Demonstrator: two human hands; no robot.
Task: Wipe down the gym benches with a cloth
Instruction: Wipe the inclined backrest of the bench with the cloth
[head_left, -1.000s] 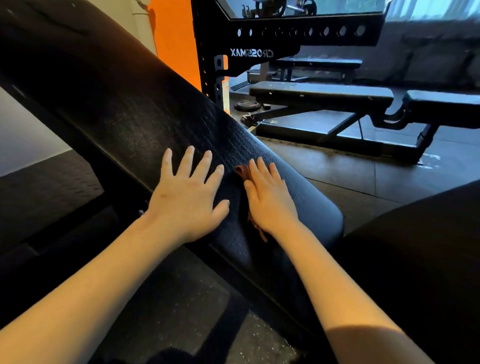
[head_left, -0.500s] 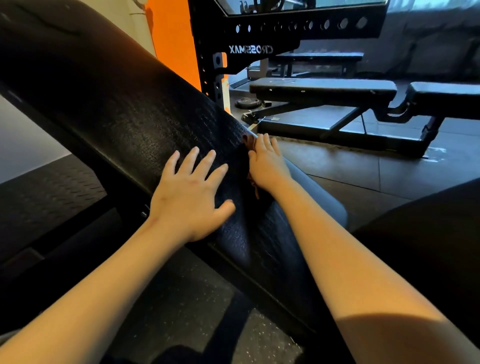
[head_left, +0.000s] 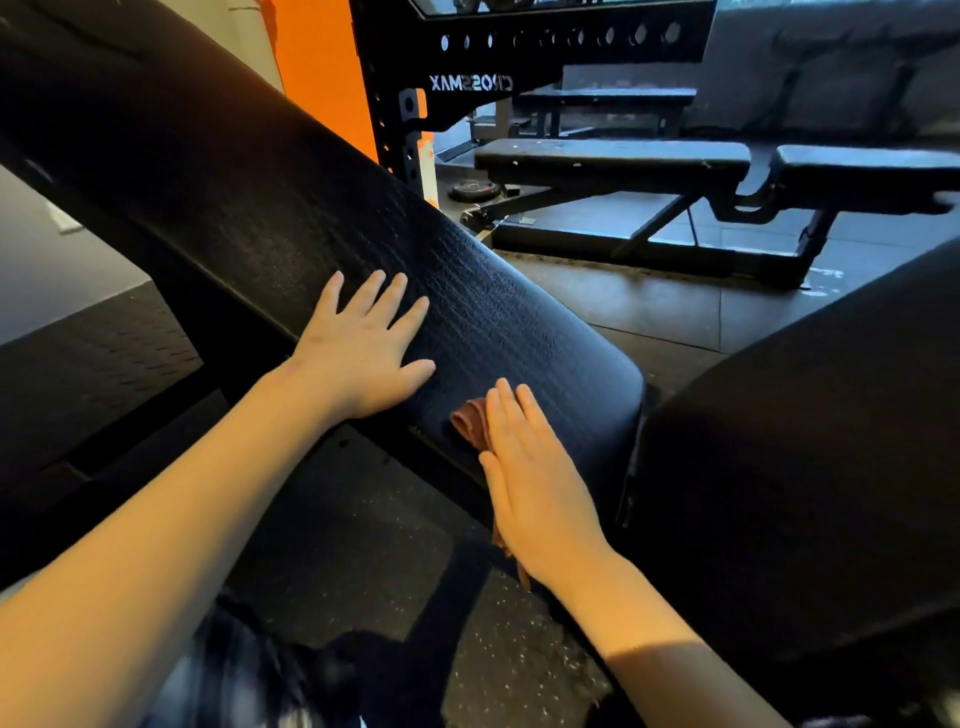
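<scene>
Rack (head_left: 524, 44) beyond bench (head_left: 441, 270): mirrored CROSSMAX lettering (head_left: 470, 83)

bench pad (head_left: 467, 291): looking like black grained vinyl, catching a slight sheen
cloth (head_left: 470, 423): looking like soft brown fabric, matt
floor (head_left: 498, 654): showing speckled rubber, rough, matt
rack (head_left: 545, 60): showing black painted metal

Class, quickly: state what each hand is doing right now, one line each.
Left hand: open, fingers spread flat on the black textured padded bench.
Right hand: open, straight fingers pressing the reddish-brown cloth onto it.
</scene>
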